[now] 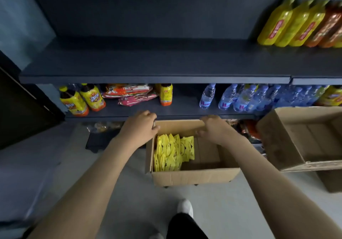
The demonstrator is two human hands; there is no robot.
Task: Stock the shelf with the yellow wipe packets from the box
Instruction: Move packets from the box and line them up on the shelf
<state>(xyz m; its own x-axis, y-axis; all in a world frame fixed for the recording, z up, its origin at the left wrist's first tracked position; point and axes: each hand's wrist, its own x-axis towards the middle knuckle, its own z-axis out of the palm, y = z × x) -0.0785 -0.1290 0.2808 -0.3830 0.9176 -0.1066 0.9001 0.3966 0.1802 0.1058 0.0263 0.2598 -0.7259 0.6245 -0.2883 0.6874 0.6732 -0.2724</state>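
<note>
An open cardboard box [194, 176] stands on the floor in front of the shelving. Several yellow wipe packets [174, 151] stand bunched in its left half; the right half shows bare cardboard. My left hand [140, 124] curls over the box's far left corner, fingers on the rim. My right hand [212, 127] rests on the far rim toward the right, fingers bent over the edge. Neither hand holds a packet. The dark shelf [148, 63] above is bare across its left and middle.
The lower shelf [185, 109] carries yellow bottles [83, 100], red snack packs [129, 94] and water bottles [240, 98]. Yellow and orange bottles [296, 24] stand at the upper shelf's right. A second open box [305, 137] sits right. My shoe [185, 207] is below.
</note>
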